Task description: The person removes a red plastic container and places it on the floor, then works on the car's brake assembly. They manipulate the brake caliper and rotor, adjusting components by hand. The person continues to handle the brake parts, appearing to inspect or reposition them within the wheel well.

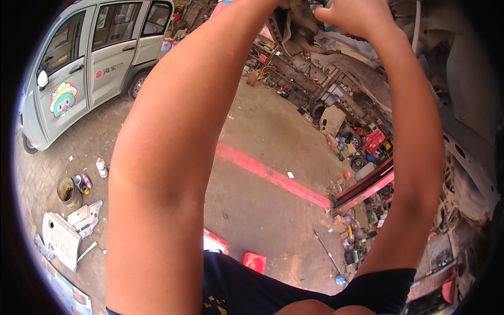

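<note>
Overhead: right hand (357, 16) gripping grimy car part (299, 23) | left hand hidden, grip unclear | bucket (67, 191) dirty inside

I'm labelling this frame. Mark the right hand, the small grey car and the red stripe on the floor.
right hand (353, 14): head view, back of the hand, raised against the metal parts overhead.
small grey car (79, 68): head view, side door.
red stripe (273, 175): head view, middle of the painted band.
</note>
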Demonstrator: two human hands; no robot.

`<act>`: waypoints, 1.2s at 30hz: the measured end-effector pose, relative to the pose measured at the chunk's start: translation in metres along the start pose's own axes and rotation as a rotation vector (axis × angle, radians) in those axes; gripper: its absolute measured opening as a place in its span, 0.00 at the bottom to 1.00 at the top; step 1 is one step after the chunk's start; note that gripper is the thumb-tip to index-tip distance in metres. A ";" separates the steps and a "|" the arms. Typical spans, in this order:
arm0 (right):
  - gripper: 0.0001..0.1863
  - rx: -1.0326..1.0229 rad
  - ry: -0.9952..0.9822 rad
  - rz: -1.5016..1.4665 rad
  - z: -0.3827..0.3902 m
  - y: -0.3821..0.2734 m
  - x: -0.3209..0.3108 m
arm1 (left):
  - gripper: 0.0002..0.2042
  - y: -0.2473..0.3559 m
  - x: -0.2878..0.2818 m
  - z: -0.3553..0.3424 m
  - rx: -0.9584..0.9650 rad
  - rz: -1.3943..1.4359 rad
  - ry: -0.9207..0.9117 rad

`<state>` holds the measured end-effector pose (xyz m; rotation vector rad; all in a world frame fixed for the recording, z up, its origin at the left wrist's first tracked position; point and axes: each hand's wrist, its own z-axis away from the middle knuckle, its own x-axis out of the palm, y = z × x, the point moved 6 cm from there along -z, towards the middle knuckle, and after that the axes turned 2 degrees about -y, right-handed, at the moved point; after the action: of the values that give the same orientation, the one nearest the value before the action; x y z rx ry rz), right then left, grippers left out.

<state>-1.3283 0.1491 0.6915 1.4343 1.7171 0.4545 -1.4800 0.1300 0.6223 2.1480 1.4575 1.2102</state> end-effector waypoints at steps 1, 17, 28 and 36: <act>0.24 0.001 0.023 -0.006 0.002 0.001 0.001 | 0.23 0.000 0.002 0.000 0.000 -0.019 0.005; 0.25 0.007 -0.018 -0.028 0.004 -0.002 0.000 | 0.26 -0.003 0.006 -0.002 -0.031 -0.007 -0.078; 0.30 -0.156 0.347 -0.010 0.033 0.000 0.002 | 0.24 -0.011 0.013 0.011 -0.048 0.017 -0.041; 0.45 -0.440 0.216 -0.528 0.185 -0.048 0.024 | 0.22 -0.003 0.008 0.027 -0.044 0.004 -0.070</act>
<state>-1.2152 0.1160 0.5397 0.6061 1.9275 0.6560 -1.4608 0.1441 0.6079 2.1432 1.3854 1.1453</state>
